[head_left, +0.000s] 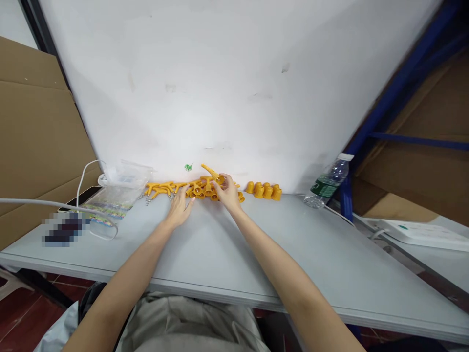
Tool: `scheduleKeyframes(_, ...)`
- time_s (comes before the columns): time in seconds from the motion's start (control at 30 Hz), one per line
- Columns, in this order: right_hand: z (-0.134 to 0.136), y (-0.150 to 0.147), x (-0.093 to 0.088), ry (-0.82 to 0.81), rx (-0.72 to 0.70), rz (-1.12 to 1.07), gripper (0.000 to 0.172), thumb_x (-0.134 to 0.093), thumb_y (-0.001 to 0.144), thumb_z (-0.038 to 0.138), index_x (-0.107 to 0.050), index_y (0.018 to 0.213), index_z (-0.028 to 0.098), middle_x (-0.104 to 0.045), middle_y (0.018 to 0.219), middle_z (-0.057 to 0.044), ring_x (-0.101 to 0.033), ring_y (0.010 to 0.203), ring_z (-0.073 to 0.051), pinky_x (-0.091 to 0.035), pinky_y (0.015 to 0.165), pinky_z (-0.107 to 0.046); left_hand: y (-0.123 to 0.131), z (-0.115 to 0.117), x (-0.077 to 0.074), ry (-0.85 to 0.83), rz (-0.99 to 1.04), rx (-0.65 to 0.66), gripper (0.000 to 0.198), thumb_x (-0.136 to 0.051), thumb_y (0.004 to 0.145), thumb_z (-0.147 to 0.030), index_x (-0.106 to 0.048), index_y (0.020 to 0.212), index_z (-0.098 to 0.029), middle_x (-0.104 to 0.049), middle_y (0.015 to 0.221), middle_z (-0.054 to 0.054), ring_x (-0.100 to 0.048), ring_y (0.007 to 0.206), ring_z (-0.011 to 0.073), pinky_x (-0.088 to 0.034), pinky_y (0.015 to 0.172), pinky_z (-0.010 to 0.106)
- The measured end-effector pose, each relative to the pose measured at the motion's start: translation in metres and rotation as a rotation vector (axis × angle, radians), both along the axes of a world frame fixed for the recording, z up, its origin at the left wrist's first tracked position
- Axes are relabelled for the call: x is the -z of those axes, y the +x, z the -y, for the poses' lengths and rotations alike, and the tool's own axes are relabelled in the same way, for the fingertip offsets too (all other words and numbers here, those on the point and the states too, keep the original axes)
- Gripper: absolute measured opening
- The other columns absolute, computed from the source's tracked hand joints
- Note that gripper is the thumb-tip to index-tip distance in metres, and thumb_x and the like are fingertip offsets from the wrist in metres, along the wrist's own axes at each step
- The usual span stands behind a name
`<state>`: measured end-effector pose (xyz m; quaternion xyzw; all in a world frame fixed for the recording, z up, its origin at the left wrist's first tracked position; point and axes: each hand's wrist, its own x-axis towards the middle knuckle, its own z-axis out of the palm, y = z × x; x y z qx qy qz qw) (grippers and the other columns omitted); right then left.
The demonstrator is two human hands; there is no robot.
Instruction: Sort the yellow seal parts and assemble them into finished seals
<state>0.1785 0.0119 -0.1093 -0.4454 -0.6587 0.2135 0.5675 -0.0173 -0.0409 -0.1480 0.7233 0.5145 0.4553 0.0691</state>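
My right hand (227, 192) is closed on a yellow horn-shaped piece (213, 173), which it holds by the wide end, its thin stem pointing up and left. Below and around lies a pile of similar yellow cup-ended pieces (200, 192). At the left side of this pile is my left hand (179, 209), its fingers apart and nothing in them. Yellow branched pieces (161, 187) with small metal screws or springs are to its left. Several yellow cups (267, 191) stand upside down on the right.
A plastic bottle (327, 182) leans at the table's right rear. Clear plastic bags (126, 181), a phone (82, 198) and a white cable (54, 202) are at the left. A white panel (220, 98) rises behind the table (220, 254). Cardboard (40, 142) stands left.
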Motion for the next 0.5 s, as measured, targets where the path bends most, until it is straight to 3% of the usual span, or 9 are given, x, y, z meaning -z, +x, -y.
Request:
scheduleKeyframes(0.17,-0.012,-0.029,0.011,0.029,0.063,0.415,0.036,-0.051,0.091,0.029,-0.055,0.127,0.022,-0.065,0.126,-0.013,-0.058,0.116,-0.032,-0.042,0.102,-0.049,0.0,-0.001,0.001,0.002,0.004,-0.028,0.047,-0.041,0.095,-0.038,-0.038,0.137,-0.018,-0.056,0.133,0.017,-0.051,0.126,0.027,-0.039,0.106,0.048)
scheduleKeyframes(0.37,-0.023,-0.055,0.022,0.149,0.074,0.659,0.036,-0.046,0.093,0.018,-0.055,0.128,0.019,-0.065,0.128,-0.011,-0.06,0.117,-0.027,-0.021,0.117,-0.051,-0.002,-0.009,0.005,0.042,0.145,-0.241,0.038,-0.044,0.092,-0.031,-0.046,0.128,-0.017,-0.065,0.118,0.015,-0.061,0.111,0.0269,-0.045,0.098,0.047)
scheduleKeyframes(0.5,-0.025,-0.068,0.02,0.176,0.071,0.808,0.038,-0.044,0.094,0.017,-0.052,0.132,0.017,-0.059,0.137,-0.014,-0.056,0.124,-0.026,-0.016,0.118,-0.052,-0.003,-0.012,0.007,0.045,0.2,-0.288,0.033,-0.046,0.091,-0.027,-0.049,0.122,-0.018,-0.067,0.112,0.014,-0.062,0.108,0.0261,-0.046,0.097,0.045)
